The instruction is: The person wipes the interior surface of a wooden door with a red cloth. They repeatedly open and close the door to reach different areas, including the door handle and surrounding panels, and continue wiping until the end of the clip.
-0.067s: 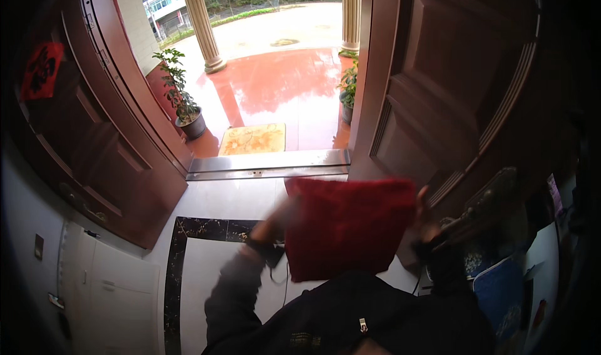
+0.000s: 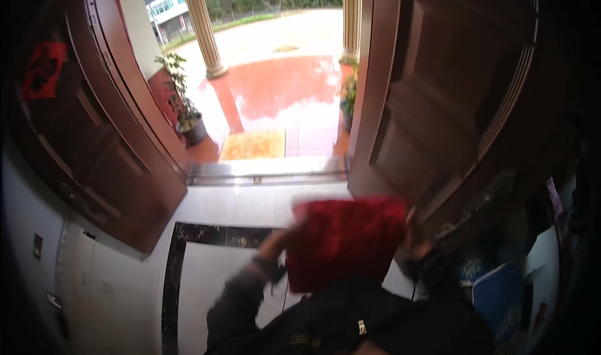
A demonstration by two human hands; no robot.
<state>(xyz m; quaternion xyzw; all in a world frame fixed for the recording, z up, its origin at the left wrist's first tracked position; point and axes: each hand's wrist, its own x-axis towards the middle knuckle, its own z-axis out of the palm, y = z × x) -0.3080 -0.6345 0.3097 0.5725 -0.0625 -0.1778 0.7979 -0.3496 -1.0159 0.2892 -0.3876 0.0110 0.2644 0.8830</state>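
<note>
A dark red piece of cloth (image 2: 344, 245), roughly square and blurred by motion, is stretched out in front of my chest. Whether it is a folded cloth or a bag I cannot tell. My left hand (image 2: 280, 239) grips its left edge, fingers partly hidden and smeared. At the opposite edge, near the upper right corner, my right hand (image 2: 416, 237) holds it with the fingers closed along the side. Both forearms are in dark sleeves, and a dark band circles the left wrist.
Two brown panelled doors, the left (image 2: 94, 136) and the right (image 2: 432, 105), stand swung inward. Between them runs a metal threshold (image 2: 269, 170). Outside lie an orange mat (image 2: 253, 144) and potted plants (image 2: 191, 126). A blue panel-like thing (image 2: 498, 299) stands at lower right.
The red cloth has come down a little toward my body, its upper edge now lower. Both hands have moved down with it, still at its sides.
</note>
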